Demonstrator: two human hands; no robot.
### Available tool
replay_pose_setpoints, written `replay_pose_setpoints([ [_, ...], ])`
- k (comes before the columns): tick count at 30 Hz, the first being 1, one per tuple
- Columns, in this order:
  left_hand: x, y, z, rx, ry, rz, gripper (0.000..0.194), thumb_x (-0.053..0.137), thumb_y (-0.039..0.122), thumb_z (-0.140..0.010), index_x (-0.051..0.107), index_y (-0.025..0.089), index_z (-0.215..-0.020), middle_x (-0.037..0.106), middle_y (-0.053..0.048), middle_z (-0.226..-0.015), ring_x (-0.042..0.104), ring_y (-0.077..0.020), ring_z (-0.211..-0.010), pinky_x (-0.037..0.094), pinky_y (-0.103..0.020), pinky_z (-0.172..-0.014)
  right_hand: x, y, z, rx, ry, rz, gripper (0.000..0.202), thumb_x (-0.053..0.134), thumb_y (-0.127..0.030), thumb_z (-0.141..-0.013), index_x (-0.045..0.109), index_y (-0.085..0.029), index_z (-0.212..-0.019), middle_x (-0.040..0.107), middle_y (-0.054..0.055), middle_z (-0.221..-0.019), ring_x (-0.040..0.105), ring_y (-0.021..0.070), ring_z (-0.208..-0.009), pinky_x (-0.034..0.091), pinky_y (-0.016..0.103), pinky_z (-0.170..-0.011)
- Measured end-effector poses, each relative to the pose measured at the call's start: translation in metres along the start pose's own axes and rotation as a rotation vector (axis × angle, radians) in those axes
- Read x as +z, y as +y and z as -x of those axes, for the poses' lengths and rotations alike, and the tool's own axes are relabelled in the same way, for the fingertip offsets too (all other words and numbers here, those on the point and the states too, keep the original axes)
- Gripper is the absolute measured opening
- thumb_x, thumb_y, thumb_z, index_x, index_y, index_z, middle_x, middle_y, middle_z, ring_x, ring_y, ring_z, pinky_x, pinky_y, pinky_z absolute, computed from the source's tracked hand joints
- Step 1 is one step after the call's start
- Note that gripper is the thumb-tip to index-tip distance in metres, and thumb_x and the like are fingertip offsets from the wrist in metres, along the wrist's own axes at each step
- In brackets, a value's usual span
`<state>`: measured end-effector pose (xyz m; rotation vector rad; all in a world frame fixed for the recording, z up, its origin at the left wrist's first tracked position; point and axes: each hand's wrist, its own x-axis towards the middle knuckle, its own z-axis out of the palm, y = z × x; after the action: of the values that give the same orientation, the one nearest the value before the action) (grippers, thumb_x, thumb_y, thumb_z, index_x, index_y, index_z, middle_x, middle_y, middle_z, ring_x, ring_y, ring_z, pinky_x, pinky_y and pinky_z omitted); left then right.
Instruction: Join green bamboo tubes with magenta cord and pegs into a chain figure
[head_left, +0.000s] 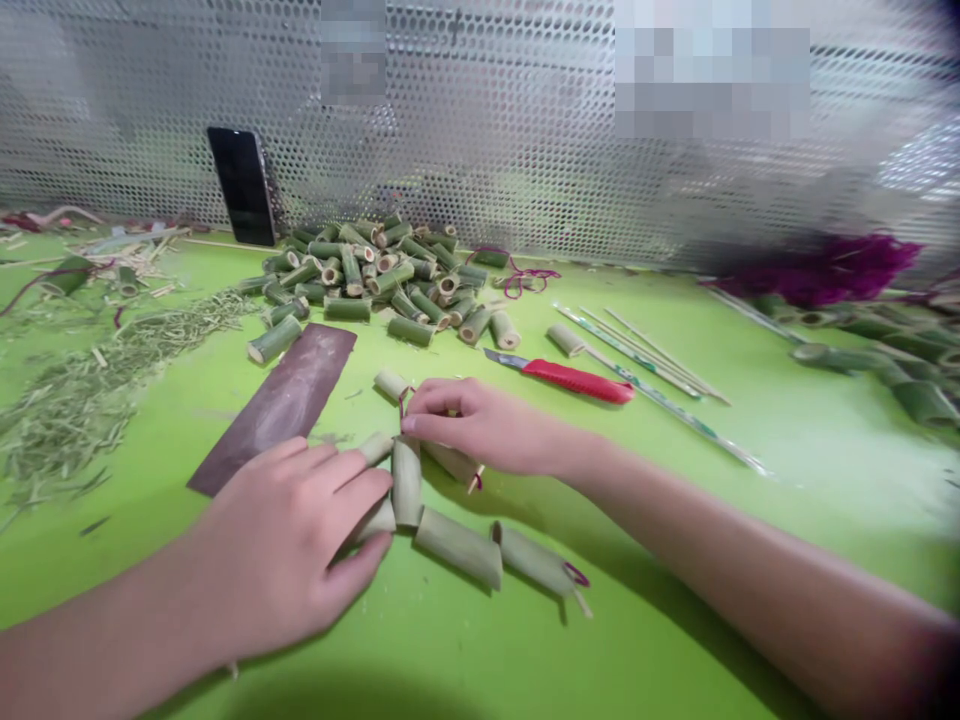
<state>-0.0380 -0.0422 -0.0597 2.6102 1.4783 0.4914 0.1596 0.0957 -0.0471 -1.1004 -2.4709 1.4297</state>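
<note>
Several short, pale-green bamboo tubes lie joined in a branching figure on the green table, with an upright tube (407, 482) in its middle. My left hand (300, 530) is closed around a bamboo tube (377, 522) on the left of this figure, thumb below and fingers above. At the top, my right hand (472, 425) pinches a purple cord (403, 402) beside a small bamboo tube (391, 385). A bamboo tube (459, 550) and another tube (534, 560) run to the lower right, the latter ending in a purple loop and a thin stick. Another tube is partly hidden under my right hand.
Behind my hands lie a brown abrasive-looking strip (281, 405), a red-handled knife (577, 380) with its blade out, thin sticks (645, 350) and a heap of cut bamboo (375, 265). A phone (244, 187) leans on the perforated metal wall. Shavings (82, 400) cover the left; purple cord (832, 270) lies right.
</note>
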Motion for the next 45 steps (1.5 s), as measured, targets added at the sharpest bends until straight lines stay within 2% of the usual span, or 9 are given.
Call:
replay_pose_setpoints([
  [3, -0.001, 0.000, 0.000, 0.002, -0.013, -0.018, 0.022, 0.055, 0.029, -0.097, 0.070, 0.019, -0.109, 0.075, -0.007, -0.102, 0.070, -0.0275, -0.087, 0.053, -0.045, -0.072, 0.002, -0.007, 0.001, 0.043, -0.012, 0.044, 0.029, 0.063, -0.045, -0.088, 0.067, -0.020, -0.074, 0.063, 0.004, -0.096, 0.059, 0.0141, -0.070, 0.046, 0.028, -0.061],
  [8, -0.002, 0.000, -0.002, -0.003, -0.038, -0.036, 0.022, 0.052, 0.029, -0.097, 0.071, 0.019, -0.101, 0.075, -0.007, -0.098, 0.069, -0.0264, -0.084, 0.054, -0.045, -0.072, 0.007, -0.013, 0.001, 0.110, -0.080, 0.112, 0.036, 0.064, -0.048, -0.088, 0.060, -0.020, -0.067, 0.059, 0.002, -0.078, 0.053, 0.0128, -0.062, 0.039, 0.028, -0.053],
  [15, -0.002, -0.001, -0.003, 0.006, -0.028, -0.055, 0.023, 0.054, 0.030, -0.096, 0.073, 0.019, -0.100, 0.076, -0.006, -0.094, 0.069, -0.0244, -0.081, 0.054, -0.042, -0.074, 0.009, -0.009, -0.002, 0.055, -0.047, 0.178, 0.035, 0.068, -0.045, -0.084, 0.058, -0.020, -0.062, 0.054, 0.001, -0.072, 0.049, 0.0138, -0.064, 0.034, 0.030, -0.055],
  [19, -0.004, 0.000, -0.004, 0.037, 0.012, -0.102, 0.019, 0.056, 0.028, -0.095, 0.071, 0.017, -0.097, 0.074, -0.005, -0.087, 0.068, -0.0231, -0.076, 0.051, -0.039, -0.070, 0.011, -0.008, -0.003, 0.031, -0.039, 0.181, 0.041, 0.064, -0.047, -0.086, 0.053, -0.020, -0.058, 0.053, 0.001, -0.070, 0.049, 0.0143, -0.066, 0.034, 0.030, -0.058],
  [25, -0.009, 0.009, -0.005, 0.246, 0.128, -0.294, 0.011, 0.054, 0.013, -0.096, 0.065, 0.014, -0.094, 0.067, -0.004, -0.084, 0.062, -0.0199, -0.073, 0.042, -0.035, -0.063, 0.012, -0.010, 0.000, 0.004, -0.025, 0.194, 0.037, 0.063, -0.045, -0.086, 0.055, -0.020, -0.061, 0.055, 0.002, -0.075, 0.051, 0.0156, -0.072, 0.035, 0.030, -0.060],
  [28, -0.008, 0.012, -0.007, 0.332, 0.138, -0.356, 0.016, 0.052, 0.006, -0.096, 0.065, 0.015, -0.098, 0.069, -0.004, -0.089, 0.064, -0.0193, -0.076, 0.041, -0.034, -0.064, 0.011, -0.012, 0.000, 0.006, -0.026, 0.200, 0.039, 0.063, -0.043, -0.087, 0.052, -0.019, -0.058, 0.054, 0.001, -0.074, 0.049, 0.0142, -0.068, 0.035, 0.030, -0.059],
  [33, -0.002, 0.011, -0.009, 0.408, 0.198, -0.403, 0.019, 0.051, 0.008, -0.099, 0.069, 0.015, -0.096, 0.074, -0.003, -0.089, 0.065, -0.0164, -0.070, 0.045, -0.032, -0.064, 0.011, -0.014, -0.001, 0.028, -0.039, 0.213, 0.043, 0.063, -0.043, -0.088, 0.049, -0.019, -0.054, 0.052, 0.000, -0.070, 0.045, 0.0127, -0.062, 0.035, 0.030, -0.057],
  [38, -0.003, 0.015, -0.004, 0.532, 0.243, -0.577, 0.021, 0.055, 0.006, -0.096, 0.072, 0.015, -0.089, 0.076, -0.003, -0.086, 0.064, -0.0161, -0.066, 0.048, -0.032, -0.059, 0.012, -0.011, -0.002, 0.004, -0.035, 0.197, 0.042, 0.061, -0.045, -0.089, 0.054, -0.020, -0.056, 0.052, 0.000, -0.067, 0.047, 0.0133, -0.062, 0.037, 0.030, -0.058],
  [45, -0.011, 0.015, 0.001, 0.738, 0.212, -0.681, 0.019, 0.062, 0.007, -0.093, 0.077, 0.017, -0.090, 0.077, -0.005, -0.086, 0.067, -0.0186, -0.070, 0.053, -0.032, -0.056, 0.013, -0.010, 0.000, -0.005, -0.034, 0.175, 0.042, 0.062, -0.048, -0.087, 0.053, -0.020, -0.056, 0.051, 0.000, -0.067, 0.046, 0.0130, -0.061, 0.036, 0.030, -0.057],
])
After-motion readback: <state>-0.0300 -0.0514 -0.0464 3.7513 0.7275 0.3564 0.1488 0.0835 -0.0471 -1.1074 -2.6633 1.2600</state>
